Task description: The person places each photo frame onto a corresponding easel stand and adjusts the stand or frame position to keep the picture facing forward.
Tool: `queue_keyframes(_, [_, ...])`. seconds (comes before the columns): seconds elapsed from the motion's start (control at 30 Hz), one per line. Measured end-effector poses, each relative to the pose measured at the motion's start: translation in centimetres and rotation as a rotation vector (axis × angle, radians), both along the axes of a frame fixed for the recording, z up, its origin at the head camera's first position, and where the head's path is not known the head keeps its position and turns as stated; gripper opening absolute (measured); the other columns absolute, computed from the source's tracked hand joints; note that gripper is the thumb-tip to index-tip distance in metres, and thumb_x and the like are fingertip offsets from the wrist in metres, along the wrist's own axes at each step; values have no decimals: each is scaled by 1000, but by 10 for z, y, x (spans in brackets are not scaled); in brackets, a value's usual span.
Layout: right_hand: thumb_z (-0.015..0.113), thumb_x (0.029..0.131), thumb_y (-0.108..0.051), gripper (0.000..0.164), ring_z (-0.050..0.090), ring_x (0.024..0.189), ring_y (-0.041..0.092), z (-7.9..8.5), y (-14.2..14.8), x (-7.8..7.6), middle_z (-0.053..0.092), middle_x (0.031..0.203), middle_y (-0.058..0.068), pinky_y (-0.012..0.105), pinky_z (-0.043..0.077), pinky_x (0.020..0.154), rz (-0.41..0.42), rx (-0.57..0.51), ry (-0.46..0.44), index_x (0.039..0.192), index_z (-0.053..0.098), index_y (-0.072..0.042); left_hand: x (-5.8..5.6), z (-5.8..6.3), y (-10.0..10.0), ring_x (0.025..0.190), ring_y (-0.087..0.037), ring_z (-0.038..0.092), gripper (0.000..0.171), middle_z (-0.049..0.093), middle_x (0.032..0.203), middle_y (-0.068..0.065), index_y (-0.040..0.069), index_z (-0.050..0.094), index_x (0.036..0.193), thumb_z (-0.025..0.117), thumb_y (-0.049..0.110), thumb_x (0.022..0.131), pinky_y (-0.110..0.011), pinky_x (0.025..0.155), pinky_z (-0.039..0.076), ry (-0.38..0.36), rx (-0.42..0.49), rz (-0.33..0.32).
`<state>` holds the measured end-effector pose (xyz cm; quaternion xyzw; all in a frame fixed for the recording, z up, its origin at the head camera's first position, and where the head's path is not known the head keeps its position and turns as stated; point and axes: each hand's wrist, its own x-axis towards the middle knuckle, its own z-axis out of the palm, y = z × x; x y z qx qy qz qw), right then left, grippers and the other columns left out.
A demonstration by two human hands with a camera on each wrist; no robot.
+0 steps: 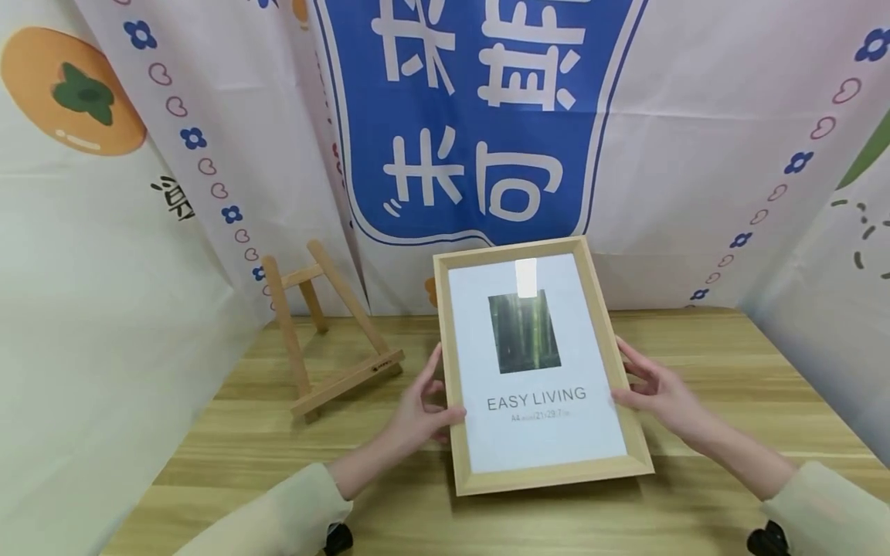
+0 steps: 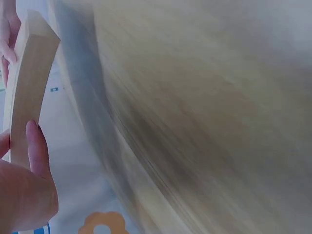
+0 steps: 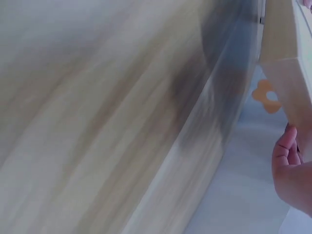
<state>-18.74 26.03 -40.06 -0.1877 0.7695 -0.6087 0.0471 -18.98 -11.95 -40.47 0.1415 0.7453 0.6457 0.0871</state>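
A light wooden picture frame (image 1: pixel 511 484) with a white insert reading "EASY LIVING" and a small bamboo photo is held up between both hands, leaning back above the table. My left hand (image 1: pixel 424 409) grips its left side, thumb over the front edge and fingers behind. On the opposite side my right hand (image 1: pixel 657 390) holds the frame the same way. In the left wrist view the left hand (image 2: pixel 31 180) pinches the frame's thick edge (image 2: pixel 31 83). The right wrist view has the right hand (image 3: pixel 292 165) at the frame's side (image 3: pixel 280 39), fingers partly hidden.
A small wooden easel (image 1: pixel 348 378) stands on the wood-grain table (image 1: pixel 229 479), left of the frame. Behind the table hangs a printed cloth (image 1: pixel 681 177) with a blue panel and large white characters. More printed cloth (image 1: pixel 90 270) closes off the left side.
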Motion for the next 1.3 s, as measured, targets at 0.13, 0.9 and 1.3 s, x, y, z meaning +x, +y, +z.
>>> queue_keyframes(0.13, [63, 93, 0, 81, 65, 100, 24, -3, -14, -8, 33, 142, 39, 32, 58, 76, -4, -5, 42, 156, 13, -10, 6, 3, -10, 77, -33, 69, 103, 54, 118, -23, 34, 10, 157, 73, -1, 83, -58, 56, 55, 13, 5, 43])
queue_keyframes(0.9, [61, 90, 11, 77, 63, 98, 43, 12, -109, -70, 45, 133, 36, 28, 58, 72, 77, -82, 220, 154, 21, -5, 15, 20, -80, 89, -41, 66, 96, 56, 122, -31, 22, 14, 157, 67, -12, 85, -34, 60, 60, 280, -71, 321])
queue_keyframes(1.3, [52, 92, 14, 75, 56, 114, 40, 25, -159, -101, 46, 140, 25, 37, 52, 90, 119, -82, 249, 155, 21, -11, 11, 29, -112, 92, -14, 62, 95, 48, 134, -28, 15, 18, 156, 66, -18, 82, -16, 73, 54, 520, -152, 470])
